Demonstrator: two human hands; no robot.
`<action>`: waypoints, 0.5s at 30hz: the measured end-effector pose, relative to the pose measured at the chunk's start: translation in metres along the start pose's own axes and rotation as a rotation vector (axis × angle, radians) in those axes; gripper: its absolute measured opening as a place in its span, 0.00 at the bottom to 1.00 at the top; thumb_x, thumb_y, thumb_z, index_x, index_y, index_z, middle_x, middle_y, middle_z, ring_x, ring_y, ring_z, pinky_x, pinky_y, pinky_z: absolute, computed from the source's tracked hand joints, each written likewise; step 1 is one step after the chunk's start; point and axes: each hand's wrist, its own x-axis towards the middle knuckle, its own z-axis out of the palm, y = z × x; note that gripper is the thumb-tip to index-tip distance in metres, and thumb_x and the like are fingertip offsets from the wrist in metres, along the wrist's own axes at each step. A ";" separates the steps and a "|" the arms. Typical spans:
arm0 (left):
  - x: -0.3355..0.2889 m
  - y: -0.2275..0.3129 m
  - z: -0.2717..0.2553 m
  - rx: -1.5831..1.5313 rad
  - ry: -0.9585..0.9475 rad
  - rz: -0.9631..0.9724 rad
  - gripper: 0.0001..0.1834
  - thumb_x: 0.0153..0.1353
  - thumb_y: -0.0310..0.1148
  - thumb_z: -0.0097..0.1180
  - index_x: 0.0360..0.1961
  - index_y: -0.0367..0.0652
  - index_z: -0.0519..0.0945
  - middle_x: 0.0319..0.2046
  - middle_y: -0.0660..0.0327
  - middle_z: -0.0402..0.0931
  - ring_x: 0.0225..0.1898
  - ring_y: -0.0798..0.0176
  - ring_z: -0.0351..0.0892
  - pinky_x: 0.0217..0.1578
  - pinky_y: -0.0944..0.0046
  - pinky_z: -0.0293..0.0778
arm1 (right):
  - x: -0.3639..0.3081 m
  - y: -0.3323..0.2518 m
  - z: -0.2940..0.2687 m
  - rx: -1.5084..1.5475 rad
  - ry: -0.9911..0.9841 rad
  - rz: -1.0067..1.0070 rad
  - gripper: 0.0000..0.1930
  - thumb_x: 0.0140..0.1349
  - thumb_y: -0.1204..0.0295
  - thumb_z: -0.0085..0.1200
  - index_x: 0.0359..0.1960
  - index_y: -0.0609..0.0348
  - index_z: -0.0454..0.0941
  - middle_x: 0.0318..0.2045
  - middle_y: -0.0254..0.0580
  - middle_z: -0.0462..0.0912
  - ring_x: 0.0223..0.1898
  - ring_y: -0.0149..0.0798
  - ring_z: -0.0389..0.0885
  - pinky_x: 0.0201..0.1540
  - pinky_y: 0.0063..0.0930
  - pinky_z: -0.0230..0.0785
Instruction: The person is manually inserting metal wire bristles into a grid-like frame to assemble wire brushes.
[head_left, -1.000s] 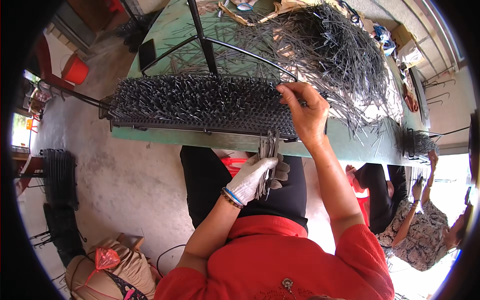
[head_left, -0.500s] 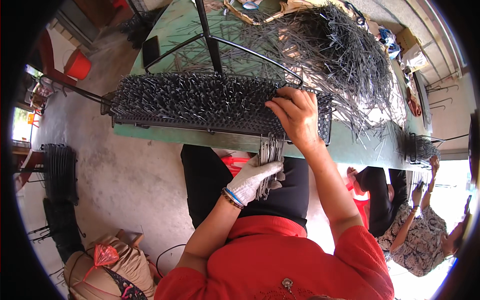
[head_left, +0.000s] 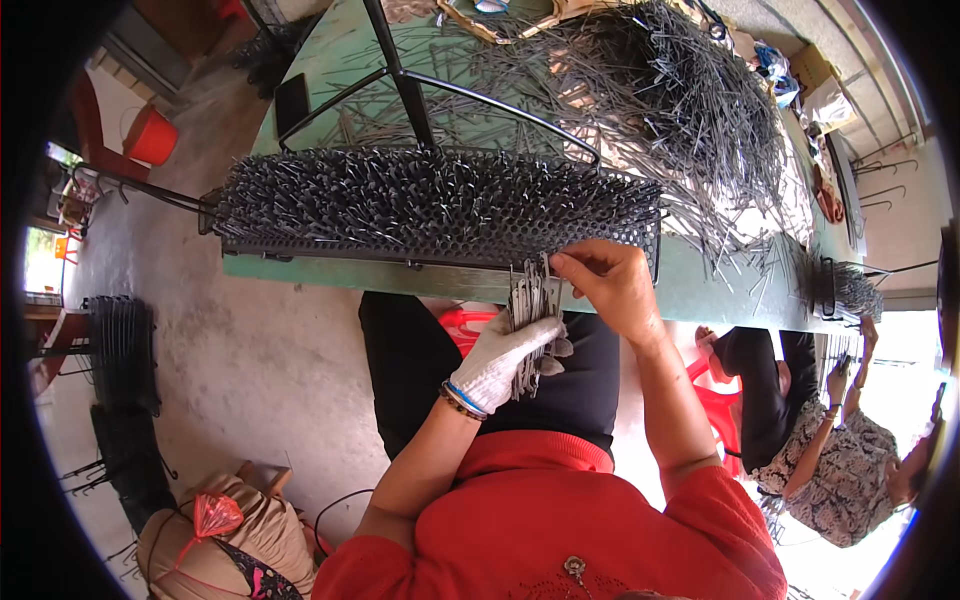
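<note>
My left hand, in a white glove, is closed round a bundle of thin grey strips standing upright over my lap. Bare, my right hand pinches with thumb and fingertips at the top of one strip in that bundle. Just beyond both hands, along the table's near edge, lies a long black perforated rack. Its holes are packed with upright dark strips, while some holes at its right end and front show bare.
A large heap of loose strips covers the green table. A black metal frame rises behind the rack; a phone lies left. At right, another person works at a similar rack. A red bucket stands far left.
My right hand has come down from the right part of the rack to the top of the bundle. My left hand has stayed nearly in place, still holding the strips.
</note>
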 end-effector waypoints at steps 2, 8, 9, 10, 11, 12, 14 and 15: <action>0.001 -0.002 -0.004 0.014 -0.017 -0.014 0.12 0.61 0.29 0.58 0.44 0.38 0.75 0.34 0.60 0.79 0.33 0.65 0.82 0.27 0.70 0.79 | 0.002 -0.003 -0.001 0.064 -0.021 0.040 0.12 0.57 0.68 0.63 0.34 0.68 0.83 0.22 0.40 0.83 0.21 0.25 0.76 0.24 0.21 0.68; -0.003 -0.003 -0.007 0.094 -0.055 -0.001 0.13 0.61 0.32 0.58 0.45 0.39 0.75 0.34 0.60 0.79 0.33 0.65 0.82 0.27 0.69 0.79 | 0.001 -0.001 0.001 0.072 -0.083 0.045 0.11 0.59 0.71 0.62 0.36 0.68 0.82 0.24 0.38 0.83 0.22 0.24 0.76 0.25 0.19 0.70; -0.003 -0.003 -0.005 0.093 -0.056 0.001 0.13 0.61 0.32 0.58 0.45 0.39 0.75 0.34 0.60 0.79 0.33 0.65 0.82 0.27 0.69 0.79 | 0.001 0.001 0.001 0.126 -0.046 0.039 0.10 0.59 0.71 0.61 0.36 0.68 0.82 0.25 0.38 0.83 0.22 0.24 0.76 0.26 0.19 0.70; -0.005 -0.002 -0.003 0.051 -0.020 0.001 0.13 0.62 0.33 0.57 0.46 0.39 0.74 0.35 0.60 0.79 0.34 0.64 0.82 0.28 0.68 0.80 | 0.000 0.000 0.001 0.181 -0.011 0.032 0.09 0.59 0.72 0.61 0.36 0.68 0.82 0.25 0.37 0.83 0.22 0.24 0.76 0.26 0.19 0.71; -0.005 -0.001 -0.002 0.009 0.016 0.000 0.13 0.63 0.33 0.56 0.46 0.39 0.74 0.35 0.60 0.79 0.35 0.64 0.82 0.28 0.68 0.80 | -0.001 -0.004 0.000 0.179 -0.014 0.032 0.09 0.59 0.72 0.61 0.36 0.68 0.82 0.25 0.37 0.83 0.22 0.24 0.76 0.26 0.19 0.71; -0.005 -0.001 -0.003 0.007 0.017 0.002 0.13 0.63 0.33 0.56 0.46 0.39 0.74 0.35 0.60 0.79 0.35 0.64 0.82 0.28 0.68 0.80 | -0.005 -0.010 -0.002 0.162 0.049 -0.018 0.09 0.60 0.73 0.61 0.36 0.68 0.82 0.26 0.37 0.83 0.24 0.24 0.76 0.27 0.18 0.71; -0.005 0.000 -0.006 -0.089 0.035 -0.034 0.13 0.65 0.34 0.54 0.48 0.40 0.74 0.37 0.59 0.79 0.37 0.63 0.82 0.29 0.66 0.80 | -0.014 -0.027 -0.005 0.062 0.146 -0.188 0.06 0.59 0.75 0.60 0.35 0.64 0.83 0.31 0.39 0.83 0.26 0.29 0.79 0.29 0.20 0.72; -0.006 0.000 -0.007 -0.092 0.037 -0.032 0.13 0.65 0.34 0.54 0.48 0.40 0.74 0.37 0.59 0.79 0.37 0.63 0.82 0.29 0.66 0.80 | -0.019 -0.026 -0.004 0.061 0.142 -0.189 0.06 0.59 0.75 0.60 0.35 0.64 0.83 0.31 0.39 0.83 0.26 0.29 0.79 0.29 0.20 0.72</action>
